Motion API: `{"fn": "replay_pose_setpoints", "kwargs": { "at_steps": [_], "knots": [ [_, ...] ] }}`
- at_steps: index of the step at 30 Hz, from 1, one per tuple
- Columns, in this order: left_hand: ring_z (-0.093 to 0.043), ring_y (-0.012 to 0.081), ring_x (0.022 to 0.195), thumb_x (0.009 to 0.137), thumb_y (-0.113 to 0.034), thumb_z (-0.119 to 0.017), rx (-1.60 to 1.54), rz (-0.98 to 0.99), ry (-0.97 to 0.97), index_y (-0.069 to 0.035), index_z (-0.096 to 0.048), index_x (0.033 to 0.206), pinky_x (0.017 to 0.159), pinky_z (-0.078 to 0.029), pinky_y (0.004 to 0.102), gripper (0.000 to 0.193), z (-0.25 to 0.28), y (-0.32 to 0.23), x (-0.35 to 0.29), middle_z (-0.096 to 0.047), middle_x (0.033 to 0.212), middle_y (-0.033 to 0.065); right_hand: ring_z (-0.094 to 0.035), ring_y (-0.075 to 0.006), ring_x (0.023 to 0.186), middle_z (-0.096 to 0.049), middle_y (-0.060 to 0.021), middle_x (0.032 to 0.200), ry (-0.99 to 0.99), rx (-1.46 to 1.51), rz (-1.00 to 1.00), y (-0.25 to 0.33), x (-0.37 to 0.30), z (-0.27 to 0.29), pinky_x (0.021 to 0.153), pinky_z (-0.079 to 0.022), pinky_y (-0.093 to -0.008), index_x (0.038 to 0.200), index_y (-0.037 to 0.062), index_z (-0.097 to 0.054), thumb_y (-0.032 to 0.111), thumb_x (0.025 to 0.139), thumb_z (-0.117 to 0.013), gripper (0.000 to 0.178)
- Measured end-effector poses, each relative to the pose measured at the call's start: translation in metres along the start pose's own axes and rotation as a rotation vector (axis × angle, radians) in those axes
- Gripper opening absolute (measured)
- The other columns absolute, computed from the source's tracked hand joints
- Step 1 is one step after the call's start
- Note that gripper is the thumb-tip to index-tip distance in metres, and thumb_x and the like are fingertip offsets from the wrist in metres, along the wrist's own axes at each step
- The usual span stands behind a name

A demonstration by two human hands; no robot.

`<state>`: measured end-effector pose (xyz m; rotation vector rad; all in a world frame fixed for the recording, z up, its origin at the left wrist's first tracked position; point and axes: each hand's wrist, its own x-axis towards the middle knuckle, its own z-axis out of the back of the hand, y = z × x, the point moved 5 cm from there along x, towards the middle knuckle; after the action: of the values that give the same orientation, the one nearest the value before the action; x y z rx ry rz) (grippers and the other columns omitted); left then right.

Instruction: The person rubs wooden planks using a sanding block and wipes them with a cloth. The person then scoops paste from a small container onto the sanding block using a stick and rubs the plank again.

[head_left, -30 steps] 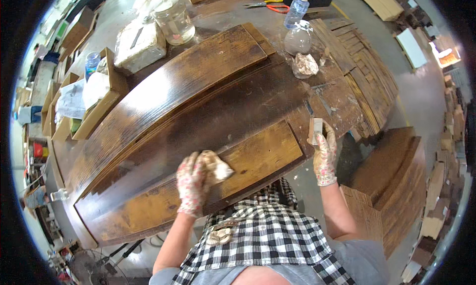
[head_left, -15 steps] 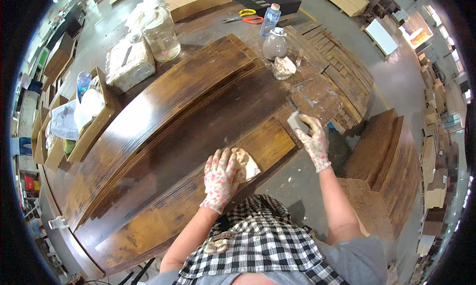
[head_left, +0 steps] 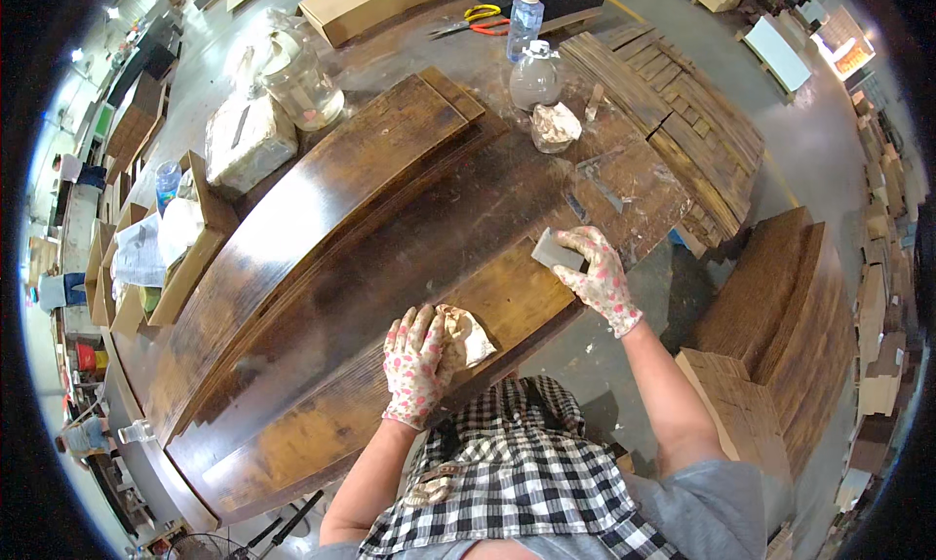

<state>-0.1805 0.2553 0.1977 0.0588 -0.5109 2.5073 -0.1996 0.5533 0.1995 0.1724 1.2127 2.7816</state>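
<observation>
In my right hand [head_left: 606, 285], gloved in white with pink spots, is a pale grey block [head_left: 556, 252] that looks like a sanding sponge. It is at the right end of a brown-stained wooden board [head_left: 512, 292]. My left hand [head_left: 415, 363], in a matching glove, lies across the same board with its fingers stretched toward the far side. A crumpled, stained white cloth [head_left: 470, 337] is bunched at its thumb side; the thumb is hidden, and the hand seems to keep hold of the cloth.
Beyond the board lies a stack of long brown planks [head_left: 322, 190]. A cloth-stuffed cup [head_left: 555, 129], a round clear bottle [head_left: 535, 77], a blue-tinted bottle [head_left: 525, 26] and scissors [head_left: 483, 22] stand or lie farther back. Left is an open carton [head_left: 210, 231]; right, stacked boards [head_left: 751, 287].
My right hand has brought the grey block leftward, from beyond the board's right end to that end. My left hand and the cloth keep nearly the same place; the view has shifted slightly.
</observation>
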Motion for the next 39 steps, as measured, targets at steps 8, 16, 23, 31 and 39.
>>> {"fn": "replay_pose_setpoints", "kwargs": {
  "at_steps": [8,16,23,31,39],
  "knots": [
    [-0.04,0.0352,0.129,0.072,-0.022,-0.065,0.004,0.001,0.017,-0.008,-0.052,0.129,0.109,-0.029,0.0491,0.06,-0.004,-0.001,0.001,-0.047,0.137,0.0128,-0.058,-0.0305,0.105,-0.059,-0.0139,0.111,-0.089,-0.043,0.022,0.002,-0.005,0.0,0.09,-0.048,-0.0386,0.115,0.0101,-0.065,0.021,0.073,-0.074,0.044],
    [-0.04,0.037,0.129,0.073,-0.021,-0.066,0.013,-0.034,0.036,-0.006,-0.051,0.13,0.108,-0.029,0.0501,0.06,-0.003,-0.007,0.007,-0.046,0.137,0.0149,-0.059,-0.0293,0.104,-0.06,-0.013,0.111,-0.072,-0.027,-0.085,-0.01,-0.098,0.047,0.09,-0.047,-0.0373,0.113,0.0078,-0.065,0.016,0.07,-0.076,0.045],
    [-0.022,0.0386,0.139,0.072,-0.065,-0.065,0.016,-0.176,0.25,0.004,-0.04,0.137,0.114,-0.02,0.048,0.098,-0.037,-0.08,0.081,-0.028,0.148,0.0217,-0.06,-0.029,0.106,-0.061,-0.0137,0.114,-0.265,0.07,-0.235,-0.012,-0.127,0.06,0.092,-0.047,-0.0367,0.111,0.0053,-0.065,0.01,0.069,-0.076,0.044],
    [-0.025,0.0356,0.139,0.075,-0.044,-0.069,0.061,-0.357,0.322,0.0,-0.048,0.132,0.115,-0.021,0.044,0.075,-0.083,-0.118,0.135,-0.032,0.148,0.0194,-0.059,-0.0238,0.103,-0.059,-0.0116,0.112,-0.416,0.258,-0.249,-0.047,-0.183,0.06,0.089,-0.048,-0.0321,0.114,0.002,-0.062,0.0,0.069,-0.074,0.047],
    [-0.031,0.0313,0.137,0.08,-0.027,-0.062,-0.056,-0.486,0.236,-0.006,-0.047,0.133,0.111,-0.029,0.0445,0.059,-0.062,-0.1,0.059,-0.038,0.145,0.0141,-0.058,-0.0282,0.104,-0.058,-0.0142,0.112,-0.338,0.179,0.007,0.009,-0.095,0.044,0.089,-0.048,-0.0376,0.114,0.0045,-0.062,0.006,0.069,-0.076,0.047]
  ]
}}
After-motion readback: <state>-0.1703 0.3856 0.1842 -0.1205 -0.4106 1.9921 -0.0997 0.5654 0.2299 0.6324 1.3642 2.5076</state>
